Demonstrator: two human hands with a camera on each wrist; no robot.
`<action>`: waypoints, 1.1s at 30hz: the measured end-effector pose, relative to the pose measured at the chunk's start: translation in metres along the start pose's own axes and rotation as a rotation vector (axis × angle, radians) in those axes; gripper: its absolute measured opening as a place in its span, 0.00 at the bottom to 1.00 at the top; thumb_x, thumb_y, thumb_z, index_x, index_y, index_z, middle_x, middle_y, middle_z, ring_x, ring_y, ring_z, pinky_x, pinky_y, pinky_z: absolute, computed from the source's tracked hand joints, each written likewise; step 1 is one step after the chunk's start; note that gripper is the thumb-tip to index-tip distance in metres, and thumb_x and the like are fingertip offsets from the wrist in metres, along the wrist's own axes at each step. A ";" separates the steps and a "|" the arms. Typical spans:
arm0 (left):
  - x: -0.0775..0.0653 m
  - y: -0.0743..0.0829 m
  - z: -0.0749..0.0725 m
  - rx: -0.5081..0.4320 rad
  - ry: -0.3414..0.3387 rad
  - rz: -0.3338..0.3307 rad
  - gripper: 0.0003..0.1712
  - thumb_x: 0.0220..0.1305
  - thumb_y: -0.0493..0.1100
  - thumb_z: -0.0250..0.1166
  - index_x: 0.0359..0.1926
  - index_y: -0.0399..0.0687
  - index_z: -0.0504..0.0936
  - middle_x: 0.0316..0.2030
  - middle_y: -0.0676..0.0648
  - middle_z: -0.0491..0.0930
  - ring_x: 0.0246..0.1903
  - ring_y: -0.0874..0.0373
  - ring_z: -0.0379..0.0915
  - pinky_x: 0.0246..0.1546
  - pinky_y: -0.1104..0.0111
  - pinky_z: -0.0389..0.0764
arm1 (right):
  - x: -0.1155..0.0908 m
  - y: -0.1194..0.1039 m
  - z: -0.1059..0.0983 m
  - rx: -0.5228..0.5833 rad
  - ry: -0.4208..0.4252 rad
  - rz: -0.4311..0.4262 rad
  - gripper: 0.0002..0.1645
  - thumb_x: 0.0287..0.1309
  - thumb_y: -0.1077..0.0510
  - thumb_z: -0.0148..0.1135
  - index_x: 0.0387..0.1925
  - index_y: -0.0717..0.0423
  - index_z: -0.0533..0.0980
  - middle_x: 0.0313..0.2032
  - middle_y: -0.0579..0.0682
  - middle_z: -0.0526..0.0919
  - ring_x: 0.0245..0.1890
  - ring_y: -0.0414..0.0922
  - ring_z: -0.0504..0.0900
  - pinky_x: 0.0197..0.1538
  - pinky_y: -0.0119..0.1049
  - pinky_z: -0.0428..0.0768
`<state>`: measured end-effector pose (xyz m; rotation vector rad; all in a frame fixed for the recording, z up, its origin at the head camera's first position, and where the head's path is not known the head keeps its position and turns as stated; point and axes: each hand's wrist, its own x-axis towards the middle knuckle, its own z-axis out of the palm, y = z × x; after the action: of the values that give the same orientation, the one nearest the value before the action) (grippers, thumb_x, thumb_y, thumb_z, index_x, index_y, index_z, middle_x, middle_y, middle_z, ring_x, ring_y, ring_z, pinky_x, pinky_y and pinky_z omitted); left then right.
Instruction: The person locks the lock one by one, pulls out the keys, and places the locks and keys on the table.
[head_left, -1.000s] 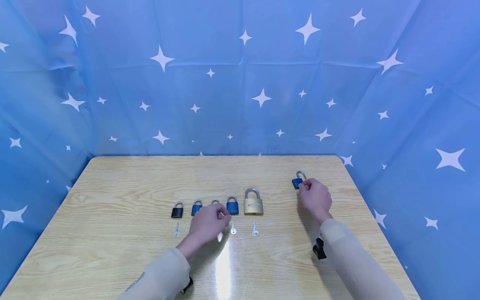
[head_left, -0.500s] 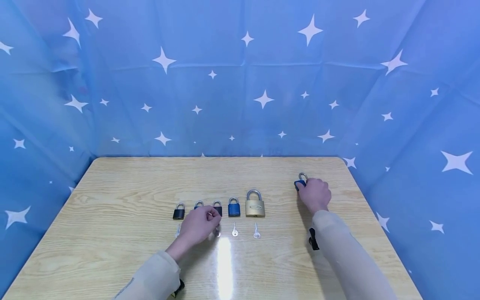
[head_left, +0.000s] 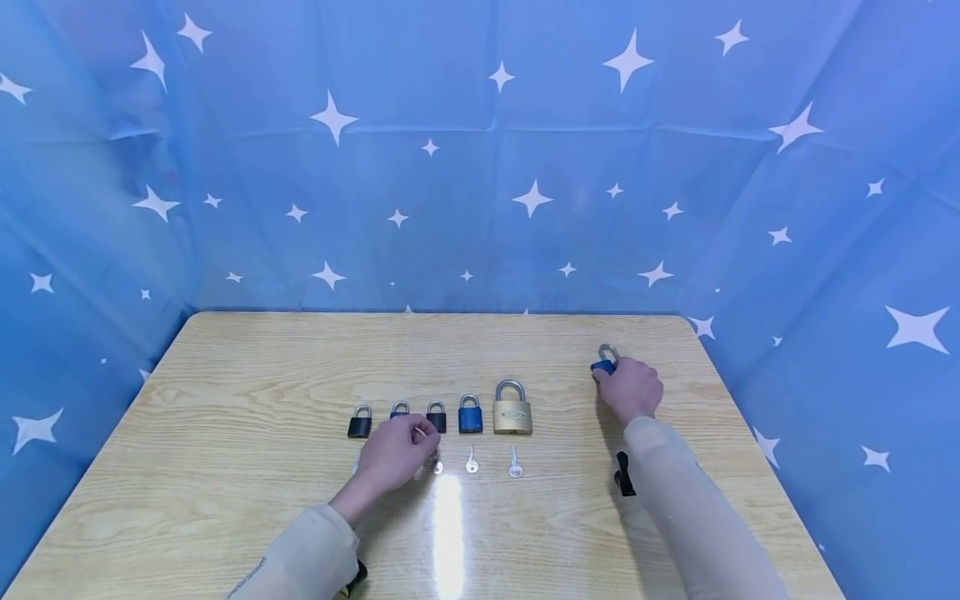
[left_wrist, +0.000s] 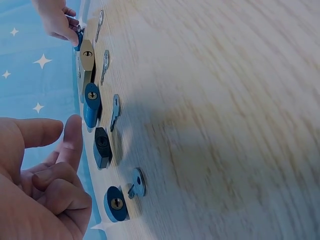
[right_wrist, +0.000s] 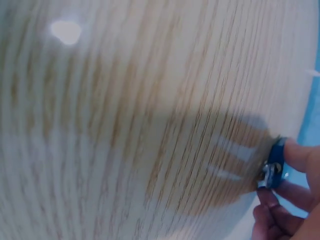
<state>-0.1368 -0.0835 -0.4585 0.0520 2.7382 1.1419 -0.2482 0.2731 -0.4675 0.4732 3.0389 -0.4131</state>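
Observation:
At the table's right back, my right hand (head_left: 628, 389) grips a blue padlock (head_left: 603, 366) with its shackle up. In the right wrist view, thumb and fingers pinch this padlock (right_wrist: 277, 157), and a small silver piece, perhaps a key, sits at its bottom face. My left hand (head_left: 397, 448) hovers over the padlock row, fingers loosely bent; the left wrist view shows nothing between thumb and index finger. It partly hides a blue padlock (head_left: 400, 407). Beside it are a black padlock (head_left: 437, 418), another blue padlock (head_left: 470, 419) and a large brass padlock (head_left: 513, 417).
Another black padlock (head_left: 360, 426) ends the row at the left. In front of the row lie small silver keys, including one key (head_left: 472, 460) before the blue padlock and a key (head_left: 516, 463) before the brass one. Starry blue cloth (head_left: 465, 167) surrounds the wooden table (head_left: 247, 358).
My left hand has shifted left, uncovering the middle black padlock and its key. My right hand has closed further around the blue padlock, its fingers covering more of it.

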 end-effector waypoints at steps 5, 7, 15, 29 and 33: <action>0.000 -0.002 0.000 -0.015 -0.008 0.001 0.06 0.63 0.48 0.61 0.35 0.53 0.83 0.27 0.56 0.83 0.17 0.64 0.73 0.25 0.69 0.72 | 0.000 0.002 0.000 0.034 -0.005 -0.006 0.26 0.64 0.41 0.57 0.38 0.63 0.77 0.35 0.62 0.82 0.29 0.53 0.79 0.28 0.42 0.71; 0.000 -0.002 0.000 -0.017 -0.007 0.003 0.07 0.64 0.48 0.61 0.35 0.53 0.83 0.27 0.56 0.83 0.17 0.64 0.73 0.26 0.68 0.72 | 0.001 0.002 -0.001 0.051 -0.028 0.003 0.25 0.64 0.41 0.57 0.34 0.62 0.75 0.31 0.60 0.81 0.27 0.51 0.77 0.28 0.41 0.70; 0.000 -0.001 0.000 -0.027 -0.010 0.006 0.07 0.64 0.49 0.61 0.36 0.54 0.83 0.27 0.56 0.82 0.17 0.63 0.72 0.26 0.68 0.72 | -0.001 -0.004 -0.004 0.097 -0.086 -0.004 0.27 0.63 0.42 0.58 0.43 0.64 0.79 0.41 0.65 0.83 0.37 0.57 0.82 0.35 0.45 0.75; 0.000 0.007 -0.005 -0.036 0.006 0.012 0.06 0.66 0.49 0.61 0.36 0.56 0.83 0.27 0.56 0.81 0.23 0.62 0.72 0.28 0.68 0.71 | -0.022 -0.023 0.003 0.377 -0.080 -0.056 0.31 0.62 0.40 0.59 0.56 0.58 0.79 0.50 0.62 0.84 0.47 0.57 0.82 0.41 0.43 0.78; 0.001 0.011 -0.005 -0.038 0.012 0.040 0.07 0.66 0.50 0.61 0.36 0.57 0.82 0.27 0.57 0.81 0.25 0.63 0.73 0.29 0.68 0.71 | -0.036 -0.037 0.003 0.502 -0.115 -0.092 0.30 0.63 0.40 0.60 0.56 0.58 0.78 0.50 0.60 0.84 0.47 0.53 0.82 0.45 0.41 0.78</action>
<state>-0.1390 -0.0790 -0.4479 0.0960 2.7367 1.2087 -0.2253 0.2280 -0.4578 0.3082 2.8315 -1.1740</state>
